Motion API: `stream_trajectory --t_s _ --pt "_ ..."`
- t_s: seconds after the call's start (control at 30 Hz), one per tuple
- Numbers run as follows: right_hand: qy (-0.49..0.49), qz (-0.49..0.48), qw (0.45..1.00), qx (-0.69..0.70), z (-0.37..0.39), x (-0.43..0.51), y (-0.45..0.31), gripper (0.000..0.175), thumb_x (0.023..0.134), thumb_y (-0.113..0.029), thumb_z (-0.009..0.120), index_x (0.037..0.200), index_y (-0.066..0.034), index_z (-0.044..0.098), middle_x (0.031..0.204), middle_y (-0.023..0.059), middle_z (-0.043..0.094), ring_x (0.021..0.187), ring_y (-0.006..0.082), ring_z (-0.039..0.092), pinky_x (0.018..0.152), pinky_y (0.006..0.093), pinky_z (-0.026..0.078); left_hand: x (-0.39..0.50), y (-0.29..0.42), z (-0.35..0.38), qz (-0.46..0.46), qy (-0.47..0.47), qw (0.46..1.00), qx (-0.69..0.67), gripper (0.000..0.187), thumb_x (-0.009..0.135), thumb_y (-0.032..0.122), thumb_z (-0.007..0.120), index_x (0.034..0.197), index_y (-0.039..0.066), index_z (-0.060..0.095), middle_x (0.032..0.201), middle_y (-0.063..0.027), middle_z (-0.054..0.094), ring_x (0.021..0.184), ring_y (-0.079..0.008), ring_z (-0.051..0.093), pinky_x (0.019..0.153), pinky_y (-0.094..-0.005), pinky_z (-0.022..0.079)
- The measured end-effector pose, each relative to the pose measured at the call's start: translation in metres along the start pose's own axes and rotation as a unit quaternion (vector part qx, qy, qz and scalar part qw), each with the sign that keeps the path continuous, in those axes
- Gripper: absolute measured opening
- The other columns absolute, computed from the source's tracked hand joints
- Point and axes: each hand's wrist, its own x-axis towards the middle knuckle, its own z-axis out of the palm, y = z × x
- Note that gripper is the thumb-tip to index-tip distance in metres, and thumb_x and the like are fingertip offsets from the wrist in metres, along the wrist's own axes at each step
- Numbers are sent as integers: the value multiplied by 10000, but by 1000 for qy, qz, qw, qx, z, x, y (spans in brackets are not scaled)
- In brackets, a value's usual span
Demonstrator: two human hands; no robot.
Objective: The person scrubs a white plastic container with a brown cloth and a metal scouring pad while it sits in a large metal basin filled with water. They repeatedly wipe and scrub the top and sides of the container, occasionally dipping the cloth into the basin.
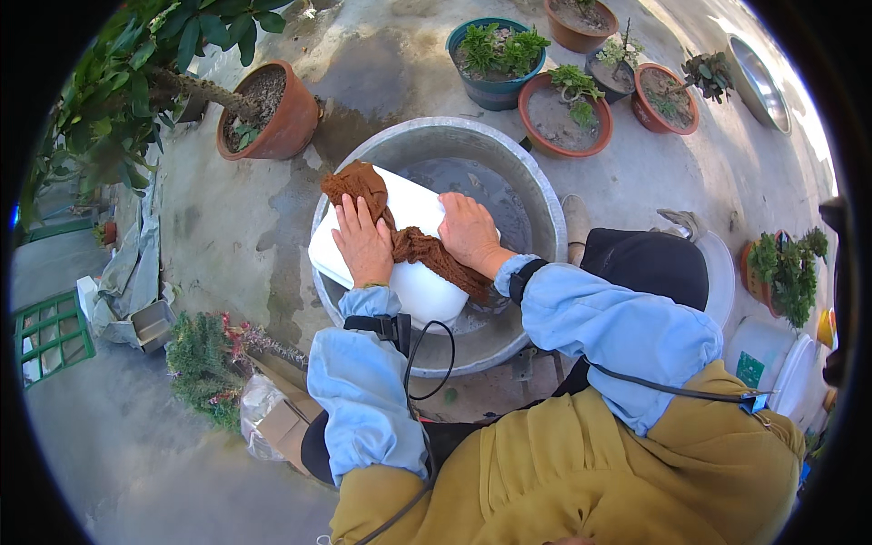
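A white washboard-like plastic board (415,197) lies slanted across a round metal basin (545,211) in front of me. A brown, fleecy wet cloth (436,253) is bunched and twisted over the board, and one end hangs toward the basin's lower right. My left hand (364,245) presses flat on the cloth's upper left part, fingers spread. At the board's upper right edge rests my right hand (470,231), its fingers bent, with the cloth passing beside and under its heel. Whether those fingers grip the board or cloth is hidden. Greyish water (470,180) stands in the basin.
Potted plants stand beyond the basin, among them a teal pot (497,99) and a terracotta pot (286,112) with a leaning trunk. A metal bowl (759,85) is at far right. White buckets (783,368) are right of me; a cardboard box (289,429) is at left. A cable (453,361) loops near my left wrist.
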Motion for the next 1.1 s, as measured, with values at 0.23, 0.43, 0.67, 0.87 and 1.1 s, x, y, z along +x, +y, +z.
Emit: stream_trajectory --t_s 0.23,0.43,0.67,0.87,1.1 --pt "-79 -2 993 89 -28 -2 4 351 866 -197 616 1200 -97 573 1268 195 525 1178 406 474 967 499 410 -95 68 -12 -29 -37 998 -39 633 930 287 542 1486 55 348 1601 -152 199 1470 -367 191 1135 -628 177" --pt "-94 -103 990 11 -73 -107 -31 623 717 -303 806 1249 -110 544 1338 170 449 1229 377 438 997 484 387 -99 51 -28 15 -11 996 -93 571 889 334 645 1371 61 508 1456 -171 402 1286 -365 414 1085 -487 296" --pt "-234 143 959 66 -57 -130 3 455 759 -245 797 1094 -45 561 1138 189 500 1034 367 533 894 409 454 -112 56 -41 -2 8 987 -160 219 813 173 729 927 48 591 1031 -126 514 992 -326 537 826 -437 478" --pt "-326 166 893 263 -73 -122 -12 198 844 -240 671 826 -57 598 768 40 580 745 183 559 720 330 463 -132 53 -42 -168 -29 839 -517 202 886 174 654 1001 11 627 1076 -143 588 1021 -274 570 880 -367 469" --pt "-285 201 790 504 -123 -101 -73 144 903 -204 630 849 -101 545 809 -34 521 765 63 468 698 236 408 -165 82 -79 -249 -152 707 -645 348 978 288 563 1168 -3 588 980 -94 629 891 -206 595 821 -347 491"
